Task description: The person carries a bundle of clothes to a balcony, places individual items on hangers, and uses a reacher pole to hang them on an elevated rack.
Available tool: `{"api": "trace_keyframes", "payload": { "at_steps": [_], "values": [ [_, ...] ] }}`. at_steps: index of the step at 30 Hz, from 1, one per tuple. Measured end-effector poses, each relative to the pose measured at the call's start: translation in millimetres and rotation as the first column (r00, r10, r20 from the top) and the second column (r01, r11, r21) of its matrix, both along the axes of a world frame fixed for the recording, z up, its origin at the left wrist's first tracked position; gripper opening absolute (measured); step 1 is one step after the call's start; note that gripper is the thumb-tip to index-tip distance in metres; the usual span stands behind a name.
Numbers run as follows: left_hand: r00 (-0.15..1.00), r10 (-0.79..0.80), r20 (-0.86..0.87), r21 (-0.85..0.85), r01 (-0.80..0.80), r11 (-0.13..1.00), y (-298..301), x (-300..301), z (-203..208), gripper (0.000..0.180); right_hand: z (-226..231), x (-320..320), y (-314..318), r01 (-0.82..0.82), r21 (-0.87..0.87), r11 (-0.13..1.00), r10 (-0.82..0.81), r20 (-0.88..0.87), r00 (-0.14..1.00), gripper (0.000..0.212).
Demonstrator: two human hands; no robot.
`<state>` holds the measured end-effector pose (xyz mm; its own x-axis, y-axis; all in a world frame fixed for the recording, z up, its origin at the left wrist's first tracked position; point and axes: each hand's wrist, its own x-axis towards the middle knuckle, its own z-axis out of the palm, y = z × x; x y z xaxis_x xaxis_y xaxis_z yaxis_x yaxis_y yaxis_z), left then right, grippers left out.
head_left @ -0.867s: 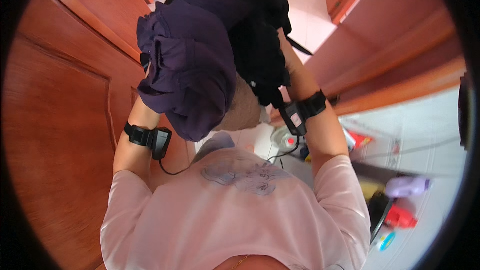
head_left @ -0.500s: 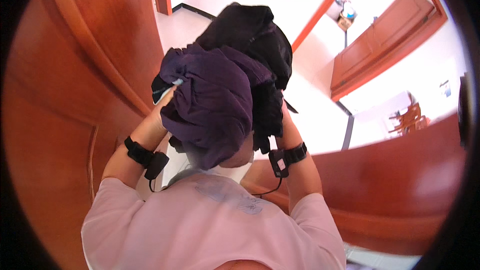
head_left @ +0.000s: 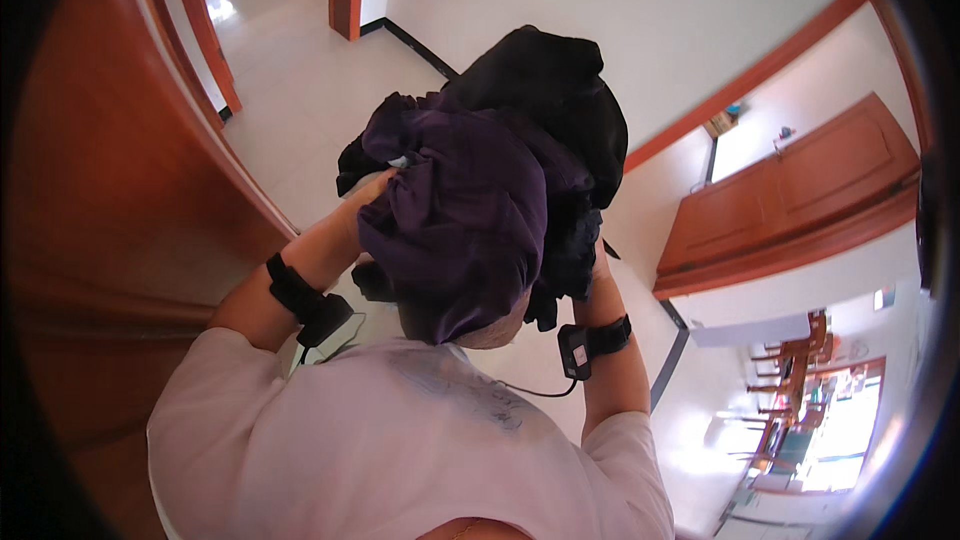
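Arms forward (fingers mostly hidden)

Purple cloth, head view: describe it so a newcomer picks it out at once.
From the pale shirt filling the lower middle, look up to the left hand. The purple cloth is the crumpled bulk just right of that hand. Its dark purple sets it apart from the black cloth behind it and on its right.

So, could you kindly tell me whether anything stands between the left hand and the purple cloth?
Nothing plainly does: the left hand rests against the left side of the purple cloth. A small pale patch shows there, too small to identify. The large black cloth lies beyond, to the right.
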<state>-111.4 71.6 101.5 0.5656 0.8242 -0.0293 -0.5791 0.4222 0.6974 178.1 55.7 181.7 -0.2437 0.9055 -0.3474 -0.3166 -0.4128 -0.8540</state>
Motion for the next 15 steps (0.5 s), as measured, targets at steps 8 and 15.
{"api": "trace_keyframes", "payload": {
  "at_steps": [8,15],
  "values": [
    [0.994,0.060,-0.088,-0.202,-0.077,0.976,4,28,14,0.029,-40,44,11,0.033,-0.053,0.998,-0.033,0.002,0.999,0.075],
    [0.976,0.154,-0.157,-0.368,-0.203,0.907,-8,-6,1,0.028,-35,5,7,-0.047,0.080,0.996,0.029,0.211,0.977,0.073]
  ]
}}
